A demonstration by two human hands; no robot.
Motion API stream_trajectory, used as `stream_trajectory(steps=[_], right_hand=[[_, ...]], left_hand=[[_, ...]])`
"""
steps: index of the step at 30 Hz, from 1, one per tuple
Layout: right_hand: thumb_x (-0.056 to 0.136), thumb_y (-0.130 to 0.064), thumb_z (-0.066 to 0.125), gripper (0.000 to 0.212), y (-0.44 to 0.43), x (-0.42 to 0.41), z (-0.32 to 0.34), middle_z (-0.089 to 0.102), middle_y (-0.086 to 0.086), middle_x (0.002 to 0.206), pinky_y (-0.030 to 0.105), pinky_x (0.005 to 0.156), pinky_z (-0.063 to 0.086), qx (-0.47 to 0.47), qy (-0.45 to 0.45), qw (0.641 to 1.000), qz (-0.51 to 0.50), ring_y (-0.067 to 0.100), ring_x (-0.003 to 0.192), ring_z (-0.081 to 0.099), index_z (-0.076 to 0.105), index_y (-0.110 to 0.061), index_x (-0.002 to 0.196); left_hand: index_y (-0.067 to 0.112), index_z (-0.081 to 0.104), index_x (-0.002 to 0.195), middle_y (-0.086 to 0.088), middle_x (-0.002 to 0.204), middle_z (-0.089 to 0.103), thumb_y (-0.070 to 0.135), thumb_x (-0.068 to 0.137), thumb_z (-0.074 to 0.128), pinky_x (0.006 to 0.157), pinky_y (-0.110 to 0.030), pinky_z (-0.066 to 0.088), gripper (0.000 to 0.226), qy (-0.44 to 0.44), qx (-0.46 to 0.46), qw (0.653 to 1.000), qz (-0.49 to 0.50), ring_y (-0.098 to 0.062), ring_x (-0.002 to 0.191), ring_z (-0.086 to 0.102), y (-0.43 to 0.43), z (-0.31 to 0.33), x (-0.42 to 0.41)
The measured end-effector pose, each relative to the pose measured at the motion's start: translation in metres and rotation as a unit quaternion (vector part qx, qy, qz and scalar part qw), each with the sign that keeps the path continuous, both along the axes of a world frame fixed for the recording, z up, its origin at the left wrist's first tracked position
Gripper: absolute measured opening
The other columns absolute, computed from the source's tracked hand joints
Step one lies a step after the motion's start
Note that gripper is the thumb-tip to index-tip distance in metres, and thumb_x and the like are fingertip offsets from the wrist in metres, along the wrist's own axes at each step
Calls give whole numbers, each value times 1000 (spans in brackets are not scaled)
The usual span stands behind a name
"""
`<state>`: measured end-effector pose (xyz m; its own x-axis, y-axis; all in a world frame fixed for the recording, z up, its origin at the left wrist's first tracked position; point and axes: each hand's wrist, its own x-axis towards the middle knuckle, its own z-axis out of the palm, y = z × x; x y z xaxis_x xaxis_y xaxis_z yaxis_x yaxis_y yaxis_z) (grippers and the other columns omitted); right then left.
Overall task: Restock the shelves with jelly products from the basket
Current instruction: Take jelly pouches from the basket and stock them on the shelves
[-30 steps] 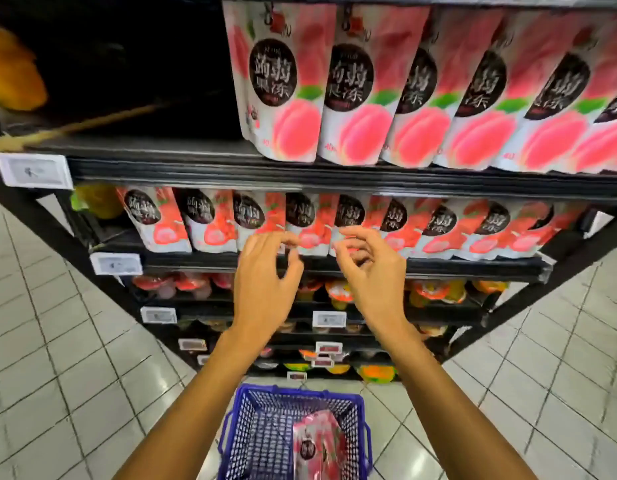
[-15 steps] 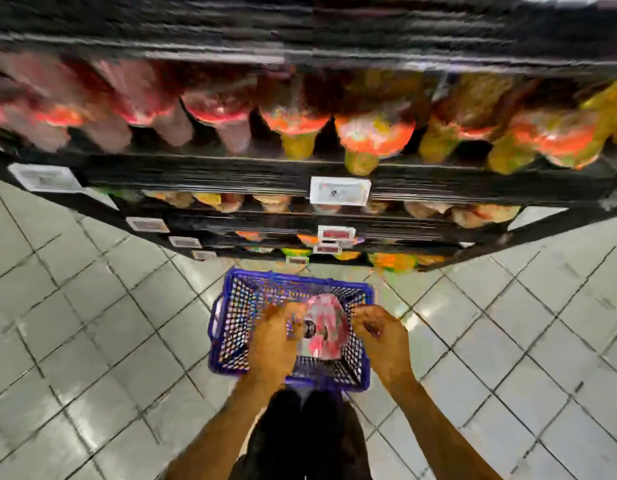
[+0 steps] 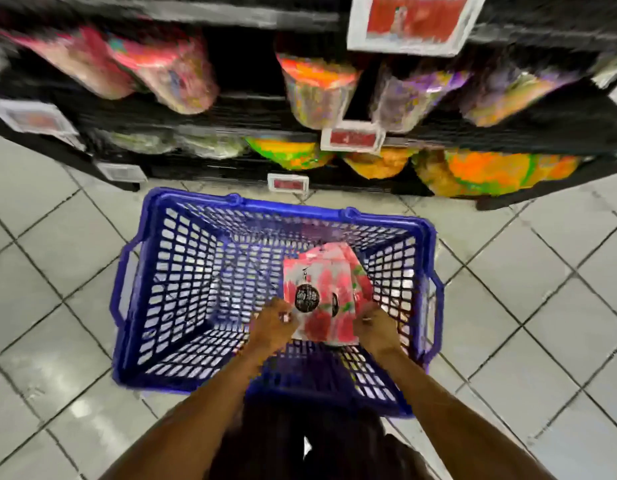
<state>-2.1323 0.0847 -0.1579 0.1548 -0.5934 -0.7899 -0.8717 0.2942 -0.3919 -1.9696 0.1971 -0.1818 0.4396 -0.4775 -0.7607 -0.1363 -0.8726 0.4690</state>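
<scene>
Reaching down into the basket (image 3: 182,271) with both hands. The basket is blue plastic mesh, sits on the tiled floor (image 3: 57,271) right in front of the shelves (image 3: 560,129), and has its handles folded down at the sides.

Jelly pouches (image 3: 321,289): a small stack, pink and white with a round black label, standing tilted inside the basket toward its right wall. At least two, judging by the overlapping edges; motion blur hides the exact count. The rest of the basket bottom shows only mesh.

Left hand (image 3: 274,323): fingers curled on the lower left edge of the stack, pinching it. Right hand (image 3: 378,327): fingers curled on the lower right edge, gripping the same stack. The hands are apart, with the pouches between them. Forearms cross the near rim of the basket.

The shelves are black, and only the lower tiers are in view. The upper visible tier holds hanging bags (image 3: 317,88) in pink, orange and purple; the bottom tier holds orange and green packs (image 3: 487,171). All are heavily blurred and their print is unreadable. Price tags (image 3: 352,137) are clipped to the shelf edges, red and white. A bigger red sign (image 3: 414,19) sits at the top of the frame.
</scene>
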Motion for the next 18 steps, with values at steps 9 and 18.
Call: stream_trajectory(steps=[9,18], right_hand=[[90,-29,66,32,16,13,-97,72,15,110,32,82,51,-14,96,994,56,29,102,68,71,-5,110],[96,0,54,23,19,21,-50,73,8,100,24,74,50,97,-127,949,-271,24,87,63,62,-4,117]], left_hand=[[2,58,127,-13,119,65,58,74,72,72,-18,50,78,153,90,975,133,-23,110,62,-7,-107,-21],[17,56,69,-6,80,60,12,83,75,61,-20,40,25,215,-44,937,271,-14,77,54,-6,-40,-19]])
